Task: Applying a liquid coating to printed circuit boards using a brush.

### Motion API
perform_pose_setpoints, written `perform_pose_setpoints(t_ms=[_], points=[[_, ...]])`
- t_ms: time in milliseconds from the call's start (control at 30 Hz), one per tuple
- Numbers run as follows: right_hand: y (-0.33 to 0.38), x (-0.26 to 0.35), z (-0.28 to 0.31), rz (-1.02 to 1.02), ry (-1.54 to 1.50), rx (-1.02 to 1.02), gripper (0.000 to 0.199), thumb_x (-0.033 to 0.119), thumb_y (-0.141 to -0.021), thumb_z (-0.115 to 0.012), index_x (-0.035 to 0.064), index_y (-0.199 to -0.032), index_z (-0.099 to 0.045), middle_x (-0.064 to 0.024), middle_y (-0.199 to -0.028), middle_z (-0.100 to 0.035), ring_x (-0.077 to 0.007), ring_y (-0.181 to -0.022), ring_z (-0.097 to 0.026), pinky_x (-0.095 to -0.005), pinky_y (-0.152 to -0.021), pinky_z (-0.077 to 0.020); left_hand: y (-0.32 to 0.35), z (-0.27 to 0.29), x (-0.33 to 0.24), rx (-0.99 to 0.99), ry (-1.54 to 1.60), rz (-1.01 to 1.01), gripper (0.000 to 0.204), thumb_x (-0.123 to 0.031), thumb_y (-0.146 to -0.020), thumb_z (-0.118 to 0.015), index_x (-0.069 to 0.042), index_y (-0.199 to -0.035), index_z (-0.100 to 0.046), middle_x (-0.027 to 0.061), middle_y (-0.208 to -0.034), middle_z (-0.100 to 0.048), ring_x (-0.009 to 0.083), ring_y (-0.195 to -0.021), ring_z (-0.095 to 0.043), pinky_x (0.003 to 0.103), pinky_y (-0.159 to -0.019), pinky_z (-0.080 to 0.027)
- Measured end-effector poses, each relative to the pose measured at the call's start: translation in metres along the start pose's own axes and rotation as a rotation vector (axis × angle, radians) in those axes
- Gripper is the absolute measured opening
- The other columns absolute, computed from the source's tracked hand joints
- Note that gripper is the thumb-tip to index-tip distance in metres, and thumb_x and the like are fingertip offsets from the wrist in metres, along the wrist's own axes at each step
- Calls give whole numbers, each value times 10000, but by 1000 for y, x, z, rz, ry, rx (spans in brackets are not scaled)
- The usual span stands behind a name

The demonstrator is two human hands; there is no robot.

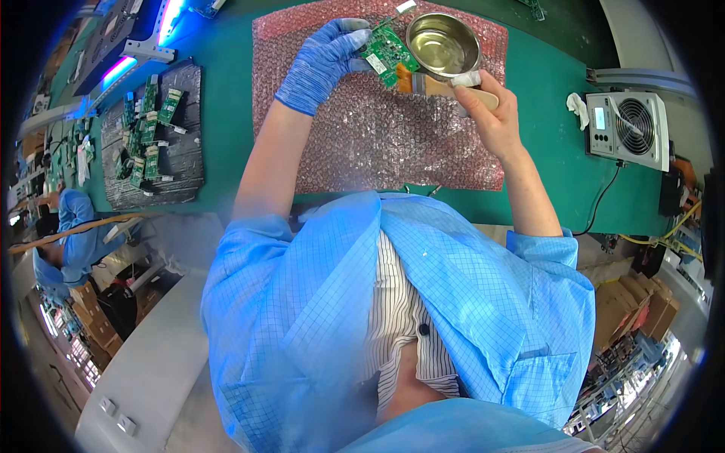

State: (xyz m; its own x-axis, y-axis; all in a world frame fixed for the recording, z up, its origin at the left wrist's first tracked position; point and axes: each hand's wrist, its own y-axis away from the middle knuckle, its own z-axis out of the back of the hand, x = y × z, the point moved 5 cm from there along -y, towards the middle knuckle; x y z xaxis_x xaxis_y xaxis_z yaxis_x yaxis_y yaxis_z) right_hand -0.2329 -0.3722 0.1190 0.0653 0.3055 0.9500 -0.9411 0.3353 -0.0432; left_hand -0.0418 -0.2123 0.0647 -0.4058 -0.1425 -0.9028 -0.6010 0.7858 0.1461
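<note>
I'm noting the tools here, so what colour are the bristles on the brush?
The brush has orange-brown bristles, shown in the head view.

We see a green counter (pixel 547 113) carrying pinkish bubble wrap (pixel 377 155), a dark board (pixel 190 155) — and a fan unit (pixel 603 102).

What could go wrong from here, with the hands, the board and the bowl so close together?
The right hand is near the rim of the metal bowl, so a careless movement might knock it.

The brush has its bristles at the edge of the green circuit board; pressing hard could perhaps disturb small parts.

The gloved left hand holds the board by one side, so it might slip onto the bubble wrap.
</note>
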Motion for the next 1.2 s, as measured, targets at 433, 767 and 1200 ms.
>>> perform_pose_setpoints(t_ms=[433, 767, 1200], points=[[2, 4, -10, 211, 184, -242, 153, 132, -874, -597, 0, -952, -600, -7, -734, -606, -46, -616, -545, -197, -545, -430, 4, 2, 4, -156, 209, -85, 227, -113, -818, -657, -64, -1021, -569, 87, -955, -618, 217, -871, -636, 354, -711, -587], [-4, 1, -19, 35, -26, -364, 131, 126, -875, -587, 12, -938, -601, 7, -700, -594, -29, -603, -537, -177, -531, -420, 4, 0, 9, -215, 302, -133, 233, -86, -823, -644, -67, -1036, -553, 99, -959, -622, 225, -879, -640, 380, -746, -575], [-10, -2, -21, 16, -187, -384, 124, 155, -863, -587, 40, -896, -618, 24, -643, -574, -28, -537, -497, -173, -470, -359, 0, 3, 7, -259, 247, -145, 237, -95, -845, -612, -32, -1058, -530, 145, -1007, -610, 271, -943, -627, 423, -818, -550]])
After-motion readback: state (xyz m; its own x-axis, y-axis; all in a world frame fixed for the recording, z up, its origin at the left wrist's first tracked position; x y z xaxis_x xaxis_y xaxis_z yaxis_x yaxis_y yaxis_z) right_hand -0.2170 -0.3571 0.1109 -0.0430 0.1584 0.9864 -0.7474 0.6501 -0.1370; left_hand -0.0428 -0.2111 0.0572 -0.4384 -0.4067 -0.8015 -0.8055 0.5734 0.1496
